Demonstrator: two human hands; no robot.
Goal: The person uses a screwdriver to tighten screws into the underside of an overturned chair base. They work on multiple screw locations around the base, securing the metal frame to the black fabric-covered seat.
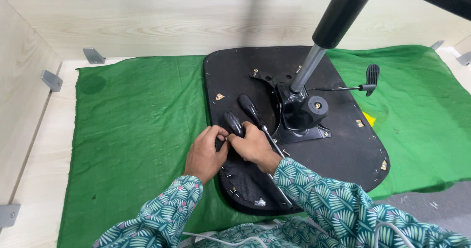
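Observation:
An upturned black chair seat (343, 145) lies on a green cloth (137, 130). A black metal mechanism plate (304, 118) with a gas cylinder (338, 17) and a side lever (370, 76) is fixed to its middle. My right hand (255, 145) grips a black-handled screwdriver (234, 124) on the seat's left part. My left hand (206, 155) rests beside it, its fingers touching the same handle. A second black-handled screwdriver (250, 108) lies on the seat just to the right, its shaft running under my right wrist.
The cloth covers a pale wooden table with low side walls held by grey metal brackets (93, 55). Small brass fittings (219, 97) dot the seat. A yellow scrap (369, 119) lies by the seat's right edge. A white cable (221, 238) runs near my sleeves.

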